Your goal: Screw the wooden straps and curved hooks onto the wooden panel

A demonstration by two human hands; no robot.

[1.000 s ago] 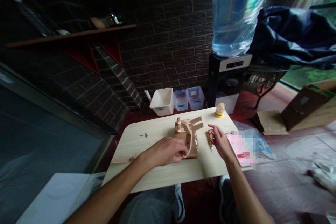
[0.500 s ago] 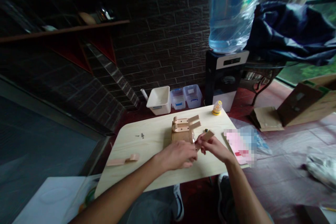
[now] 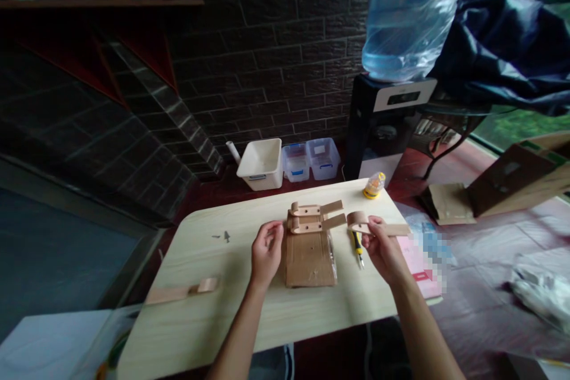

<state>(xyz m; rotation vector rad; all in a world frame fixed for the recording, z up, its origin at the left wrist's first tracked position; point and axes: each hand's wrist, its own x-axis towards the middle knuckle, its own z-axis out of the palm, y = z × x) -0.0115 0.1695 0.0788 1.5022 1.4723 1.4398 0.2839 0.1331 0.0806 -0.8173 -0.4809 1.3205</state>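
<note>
My right hand point(image 3: 383, 247) pinches a tan, leather-like strap point(image 3: 357, 221) with a curled loop at its left end, above the table's right side. Under the loop lies a yellow and black screwdriver point(image 3: 357, 247), its tip toward me. My left hand point(image 3: 267, 249) is raised just left of a brown cardboard box point(image 3: 310, 258); its fingers are curled in with the thumb against them, and whatever they may hold cannot be seen. Across the box's far end lie two similar looped straps, the nearer strap point(image 3: 307, 227) and the farther strap point(image 3: 307, 209), each with dark fasteners.
Another looped strap point(image 3: 173, 293) rests at the table's left. Small dark pieces point(image 3: 227, 237) lie beyond it. A clear, yellow-based container point(image 3: 374, 186) stands at the far right corner, and a pink packet point(image 3: 421, 261) at the right edge. Bins point(image 3: 262, 160) and a water dispenser point(image 3: 378, 130) stand behind.
My hands have moved apart: the left to the box's left side, the right outward and up with the strap, whose loop now shows. The box top and screwdriver are uncovered. The view has shifted.
</note>
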